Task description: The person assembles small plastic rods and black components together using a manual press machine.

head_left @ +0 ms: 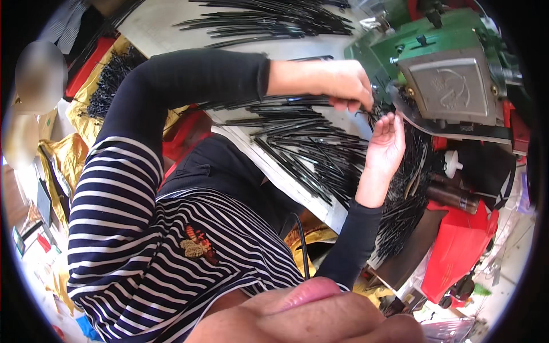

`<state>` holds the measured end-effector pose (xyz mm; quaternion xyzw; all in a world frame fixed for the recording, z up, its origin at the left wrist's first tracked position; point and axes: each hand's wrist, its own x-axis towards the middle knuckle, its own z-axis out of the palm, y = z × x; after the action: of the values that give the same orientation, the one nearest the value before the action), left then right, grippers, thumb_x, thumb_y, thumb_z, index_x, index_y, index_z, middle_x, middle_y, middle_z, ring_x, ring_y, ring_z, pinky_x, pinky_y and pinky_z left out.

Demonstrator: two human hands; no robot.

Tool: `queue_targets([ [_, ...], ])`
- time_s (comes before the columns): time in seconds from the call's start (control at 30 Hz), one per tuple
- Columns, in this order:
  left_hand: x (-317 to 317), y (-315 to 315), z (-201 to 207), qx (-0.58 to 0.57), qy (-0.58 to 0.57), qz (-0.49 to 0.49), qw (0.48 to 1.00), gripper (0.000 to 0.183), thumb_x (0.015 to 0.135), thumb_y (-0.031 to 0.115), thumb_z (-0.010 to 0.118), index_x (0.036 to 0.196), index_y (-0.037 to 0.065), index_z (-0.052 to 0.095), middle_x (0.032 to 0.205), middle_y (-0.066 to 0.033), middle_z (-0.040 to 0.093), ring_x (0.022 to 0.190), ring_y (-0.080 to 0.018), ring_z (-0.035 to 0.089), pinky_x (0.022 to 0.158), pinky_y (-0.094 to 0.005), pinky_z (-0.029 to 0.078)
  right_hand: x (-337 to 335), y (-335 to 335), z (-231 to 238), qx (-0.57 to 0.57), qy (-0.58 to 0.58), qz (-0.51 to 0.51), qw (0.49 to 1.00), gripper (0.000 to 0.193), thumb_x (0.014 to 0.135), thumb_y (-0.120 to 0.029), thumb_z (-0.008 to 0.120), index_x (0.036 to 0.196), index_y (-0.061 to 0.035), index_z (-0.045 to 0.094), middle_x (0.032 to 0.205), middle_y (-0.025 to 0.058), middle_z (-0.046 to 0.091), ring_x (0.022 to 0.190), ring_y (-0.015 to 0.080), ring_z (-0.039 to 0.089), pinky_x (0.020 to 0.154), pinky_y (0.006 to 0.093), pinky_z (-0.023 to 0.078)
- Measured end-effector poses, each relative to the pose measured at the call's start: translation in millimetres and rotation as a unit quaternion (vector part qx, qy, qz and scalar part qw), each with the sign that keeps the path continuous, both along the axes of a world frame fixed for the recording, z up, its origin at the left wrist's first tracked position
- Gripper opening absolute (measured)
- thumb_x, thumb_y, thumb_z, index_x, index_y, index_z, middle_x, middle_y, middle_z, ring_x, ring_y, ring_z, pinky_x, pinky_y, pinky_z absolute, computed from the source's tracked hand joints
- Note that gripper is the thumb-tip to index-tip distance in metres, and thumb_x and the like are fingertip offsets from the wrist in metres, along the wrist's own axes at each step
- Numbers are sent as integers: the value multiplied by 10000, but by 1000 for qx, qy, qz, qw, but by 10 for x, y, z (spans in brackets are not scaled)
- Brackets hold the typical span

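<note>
My left hand (350, 83) reaches across from the left to the front of a green press-like machine (452, 63). Its fingers are pinched together on a thin black wire (369, 111), most of which is hidden. Just below it my right hand (389, 143) is raised, palm showing, with fingers stretched up and slightly bent. The fingertips of my right hand are close to the machine's working area, and nothing shows in its palm. Many thin black wires (320, 148) lie fanned out on the pale table (286, 177) to the left, and more hang in a bundle (400, 223) beside my right forearm.
Another heap of black wires (280, 20) lies at the table's far side. Left of the table, a yellow sack (80, 117) holds more of them. A red bag (457, 246) and a brown cylinder (454, 194) are at the right. A person (40, 80) appears at the far left.
</note>
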<state>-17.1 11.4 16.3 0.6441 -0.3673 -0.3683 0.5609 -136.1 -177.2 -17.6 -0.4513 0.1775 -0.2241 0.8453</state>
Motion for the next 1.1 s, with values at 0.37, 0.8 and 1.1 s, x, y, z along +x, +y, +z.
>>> queue_targets([
  [0.37, 708, 652, -129, 89, -633, 87, 764, 250, 795, 224, 549, 757, -12, 622, 656, -116, 618, 553, -217, 605, 502, -331, 480, 18, 79, 40, -56, 33, 43, 997, 206, 912, -182, 527, 1013, -6, 564, 916, 99, 623, 816, 184, 625, 696, 288, 525],
  [0.8, 783, 693, -101, 185, -599, 140, 766, 208, 670, 179, 540, 634, -6, 630, 662, -205, 611, 657, -365, 611, 596, -436, 488, 55, 229, 92, -67, 77, 55, 993, 185, 901, -152, 551, 1004, 0, 577, 870, 105, 630, 707, 179, 631, 612, 281, 537],
  [1.1, 462, 538, 210, 53, -586, 132, 798, 194, 683, 187, 599, 687, -2, 643, 642, -169, 615, 626, -324, 615, 595, -400, 490, -32, 379, 206, -194, 150, 177, 953, 219, 885, -123, 544, 1049, 22, 552, 794, 108, 629, 601, 159, 628, 554, 248, 520],
])
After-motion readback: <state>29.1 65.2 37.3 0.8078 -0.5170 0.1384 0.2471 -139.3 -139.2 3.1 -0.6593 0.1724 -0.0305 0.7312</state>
